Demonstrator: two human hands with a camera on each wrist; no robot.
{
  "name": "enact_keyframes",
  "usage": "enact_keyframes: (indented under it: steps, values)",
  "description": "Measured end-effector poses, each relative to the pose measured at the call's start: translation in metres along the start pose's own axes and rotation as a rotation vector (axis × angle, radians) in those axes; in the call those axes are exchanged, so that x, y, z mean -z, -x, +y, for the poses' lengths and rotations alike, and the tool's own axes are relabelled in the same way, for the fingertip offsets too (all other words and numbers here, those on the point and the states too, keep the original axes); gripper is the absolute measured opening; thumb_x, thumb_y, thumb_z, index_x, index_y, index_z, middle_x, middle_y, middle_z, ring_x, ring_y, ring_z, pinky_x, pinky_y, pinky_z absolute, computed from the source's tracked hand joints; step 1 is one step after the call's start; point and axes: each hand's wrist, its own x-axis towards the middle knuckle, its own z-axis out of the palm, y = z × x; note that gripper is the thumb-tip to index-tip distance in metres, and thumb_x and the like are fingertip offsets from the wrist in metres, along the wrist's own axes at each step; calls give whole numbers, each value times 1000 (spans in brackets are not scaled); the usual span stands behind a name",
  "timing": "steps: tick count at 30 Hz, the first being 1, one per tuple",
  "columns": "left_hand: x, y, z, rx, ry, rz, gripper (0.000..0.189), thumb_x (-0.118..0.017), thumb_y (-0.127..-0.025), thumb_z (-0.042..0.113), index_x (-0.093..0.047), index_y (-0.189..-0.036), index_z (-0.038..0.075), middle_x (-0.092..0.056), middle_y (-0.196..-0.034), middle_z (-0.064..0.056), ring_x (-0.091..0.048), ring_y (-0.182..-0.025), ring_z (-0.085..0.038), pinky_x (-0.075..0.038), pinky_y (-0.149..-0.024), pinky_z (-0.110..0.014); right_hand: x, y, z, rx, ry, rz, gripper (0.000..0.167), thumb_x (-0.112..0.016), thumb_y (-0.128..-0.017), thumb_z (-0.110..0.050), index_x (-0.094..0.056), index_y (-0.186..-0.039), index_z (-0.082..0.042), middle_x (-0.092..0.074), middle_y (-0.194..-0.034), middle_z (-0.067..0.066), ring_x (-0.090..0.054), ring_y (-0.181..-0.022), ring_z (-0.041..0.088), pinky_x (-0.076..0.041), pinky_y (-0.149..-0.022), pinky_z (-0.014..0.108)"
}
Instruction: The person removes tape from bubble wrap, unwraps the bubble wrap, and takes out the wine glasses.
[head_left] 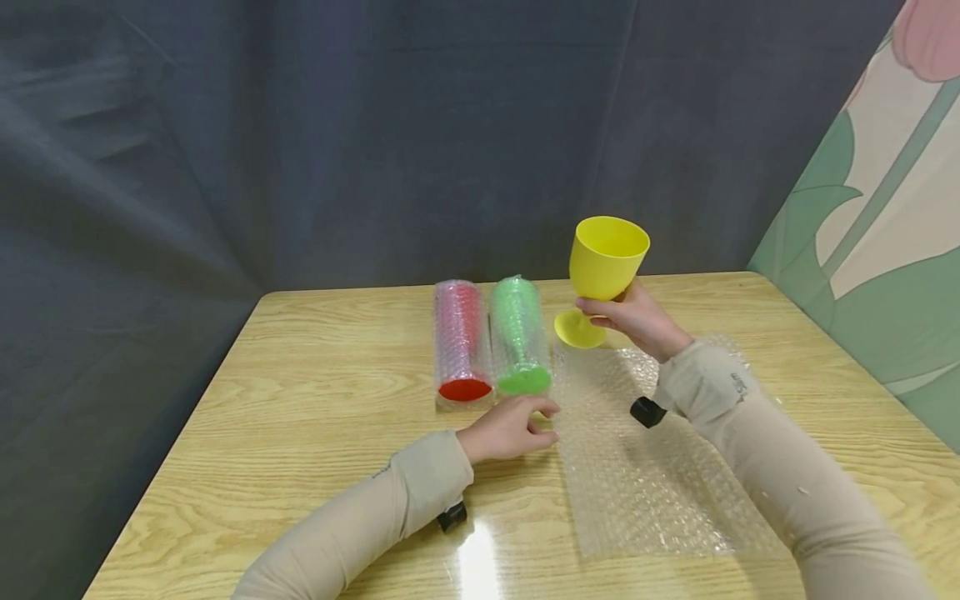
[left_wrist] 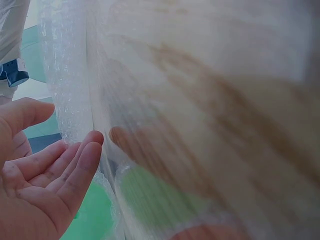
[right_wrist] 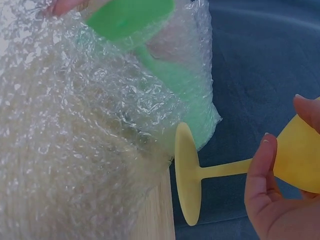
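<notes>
A yellow plastic goblet [head_left: 609, 260] is tilted slightly above the table's far side; my right hand [head_left: 637, 319] grips it under the bowl, near the stem. Its round foot [right_wrist: 188, 174] shows in the right wrist view. Below lies a flat sheet of bubble wrap [head_left: 637, 492]. My left hand [head_left: 512, 429] is at the sheet's left edge, fingers loosely bent and holding nothing; the left wrist view shows the palm and fingers [left_wrist: 75, 175] beside the wrap. Just beyond this hand lies a green goblet [head_left: 519, 333] rolled in bubble wrap, with a wrapped red goblet [head_left: 465, 342] to its left.
The wooden table [head_left: 322, 375] ends at a dark curtain [head_left: 420, 142] along the back. To the right stands a wall panel with a painted flower [head_left: 900, 275]. Small black wrist cameras sit under both cuffs.
</notes>
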Motion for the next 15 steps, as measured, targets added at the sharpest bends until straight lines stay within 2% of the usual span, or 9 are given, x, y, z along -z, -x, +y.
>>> enact_keyframes:
  steps: [7, 15]
  values:
    - [0, 1, 1, 11, -1, -4, 43, -64, -87, 19, -55, -128, 7, -61, -124, -8, -68, -92, -13, -47, -78, -12, 1, -5, 3, -8, -17, 3, 41, -66, -87, -21, -39, -117, -24, -48, -106, -3, -52, -103, 22, -47, -86, 31]
    - [0, 1, 1, 14, 3, -10, 43, -63, -88, 19, -55, -128, 7, -60, -125, -9, -68, -92, -13, -47, -78, -13, 0, -9, 3, -30, 0, 16, 46, -66, -86, -24, -33, -118, -28, -46, -109, -4, -52, -103, 18, -47, -88, 28]
